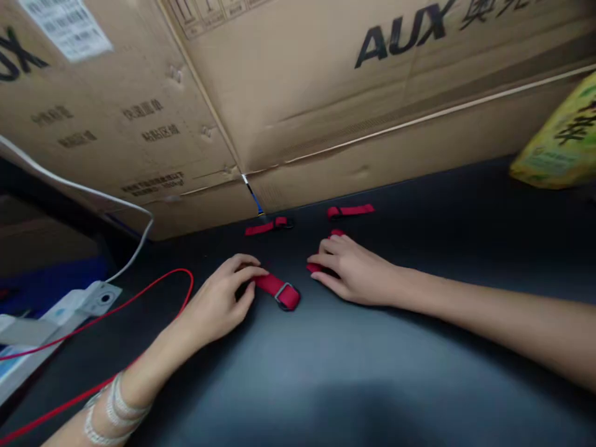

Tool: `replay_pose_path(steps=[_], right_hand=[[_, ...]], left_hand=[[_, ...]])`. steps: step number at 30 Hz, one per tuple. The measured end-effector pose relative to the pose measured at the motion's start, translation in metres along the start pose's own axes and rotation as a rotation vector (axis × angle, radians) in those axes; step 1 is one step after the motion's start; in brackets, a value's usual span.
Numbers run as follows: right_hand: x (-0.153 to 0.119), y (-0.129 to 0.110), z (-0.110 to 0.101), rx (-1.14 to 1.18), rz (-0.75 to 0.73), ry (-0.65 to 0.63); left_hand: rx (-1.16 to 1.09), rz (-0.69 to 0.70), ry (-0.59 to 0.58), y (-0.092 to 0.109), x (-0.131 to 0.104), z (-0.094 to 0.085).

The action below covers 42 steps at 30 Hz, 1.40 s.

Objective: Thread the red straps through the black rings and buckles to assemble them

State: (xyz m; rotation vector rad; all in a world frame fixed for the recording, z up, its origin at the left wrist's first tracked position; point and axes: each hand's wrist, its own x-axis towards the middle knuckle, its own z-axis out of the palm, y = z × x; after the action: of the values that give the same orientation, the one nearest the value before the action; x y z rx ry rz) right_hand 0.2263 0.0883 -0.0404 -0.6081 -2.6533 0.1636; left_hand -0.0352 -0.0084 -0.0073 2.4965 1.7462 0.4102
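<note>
Four red straps show on the dark tabletop. My left hand (226,301) pinches the upper left end of a red strap with a metal buckle (278,289), which lies flat at the centre. To its right, my right hand (347,267) has its fingers curled over another red strap (338,233), mostly hidden beneath them. Farther back, by the cardboard, lie a small red strap with a dark ring (264,228) and a rolled-end red strap (351,211).
Large cardboard boxes (298,81) stand along the back of the dark table (298,385). A yellow package (556,146) is at the right. On the left are a red cable (158,280), a white cable (123,202) and a white device (105,298).
</note>
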Motion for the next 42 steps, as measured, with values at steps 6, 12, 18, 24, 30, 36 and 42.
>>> replay_pose_path(steps=[6,12,18,24,30,36,42], right_hand=[[0.0,-0.005,-0.001,-0.063,0.05,-0.017],[0.0,-0.012,-0.005,-0.151,0.129,-0.054],[0.0,-0.022,-0.013,-0.21,0.184,-0.114],[0.0,-0.03,-0.022,-0.19,0.276,-0.212],[0.001,-0.034,-0.029,-0.059,0.425,-0.27],[0.004,-0.032,-0.036,0.106,0.576,-0.357],[0.008,-0.027,-0.035,0.108,0.607,-0.377]], left_hand=[[-0.014,-0.005,0.023,0.0,0.0,-0.001],[-0.033,-0.008,0.031,0.002,0.002,-0.006],[-0.045,-0.016,-0.006,0.004,0.002,-0.011],[-0.045,-0.029,-0.034,0.007,0.003,-0.016],[-0.035,-0.014,-0.077,0.009,0.003,-0.02],[-0.045,0.019,-0.087,0.008,0.0,-0.02],[-0.05,0.09,-0.079,0.008,-0.002,-0.02]])
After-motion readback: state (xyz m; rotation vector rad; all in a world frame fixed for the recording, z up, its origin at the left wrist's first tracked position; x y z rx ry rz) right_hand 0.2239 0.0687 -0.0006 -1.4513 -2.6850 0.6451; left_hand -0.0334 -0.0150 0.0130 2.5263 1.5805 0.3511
